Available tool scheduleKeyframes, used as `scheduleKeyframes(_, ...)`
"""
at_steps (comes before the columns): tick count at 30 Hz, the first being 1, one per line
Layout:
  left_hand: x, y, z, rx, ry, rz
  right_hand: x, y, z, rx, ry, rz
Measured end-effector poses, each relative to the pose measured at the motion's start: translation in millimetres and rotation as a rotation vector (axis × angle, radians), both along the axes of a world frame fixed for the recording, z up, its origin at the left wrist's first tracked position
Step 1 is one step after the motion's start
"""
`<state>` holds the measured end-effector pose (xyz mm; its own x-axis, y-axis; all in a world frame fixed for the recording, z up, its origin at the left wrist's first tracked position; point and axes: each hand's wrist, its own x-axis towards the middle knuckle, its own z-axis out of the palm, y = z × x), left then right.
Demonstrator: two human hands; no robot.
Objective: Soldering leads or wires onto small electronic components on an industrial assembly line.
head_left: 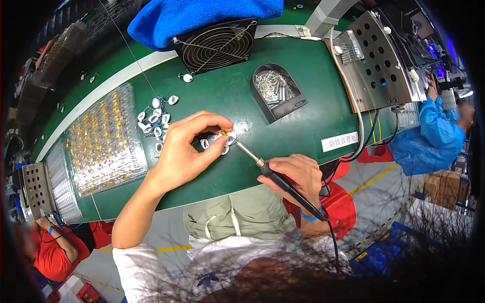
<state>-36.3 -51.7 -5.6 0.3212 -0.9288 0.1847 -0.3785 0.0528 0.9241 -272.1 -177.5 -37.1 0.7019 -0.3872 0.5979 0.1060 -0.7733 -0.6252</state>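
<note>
Over the green bench, my left hand [189,146] is closed in a pinch on a small white part with a yellow piece [223,133]. My fingertips partly cover it. My right hand [298,177] grips the black handle of a soldering iron [279,181], whose metal tip points up and left and meets or nearly meets the held part; I cannot tell which. More small white parts lie under and beside my left fingers. Left of that hand is a loose pile of white oval parts [155,120] with dark wires.
A clear tray of yellow pieces [106,141] lies to the left. Beyond my hands stand a black fan [217,46], a blue cloth [197,22] and a black bin of metal bits [256,81]. A perforated metal box [361,76] and cables are at right. Co-workers sit at both sides.
</note>
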Motion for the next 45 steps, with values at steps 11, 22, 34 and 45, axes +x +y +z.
scheduleKeyframes(11, -1.5, -0.1, 1.8, 0.001, -0.023, 0.008, 0.1, -0.6, -1.1, -0.002, -0.005, 0.021)
scheduleKeyframes(22, -0.8, -0.2, 1.1, -0.006, -0.048, 0.0, -0.6, -2.8, -5.6, 0.0, -0.07, 0.029)
scheduleKeyframes(34, -1.5, 0.5, 0.5, -0.009, -0.037, -0.001, -0.9, -0.6, 0.4, -0.006, 0.012, 0.013)
scheduleKeyframes(45, -1.0, 0.4, 2.7, -0.002, -0.063, -0.006, -0.4, -0.6, 1.3, -0.007, 0.017, 0.007)
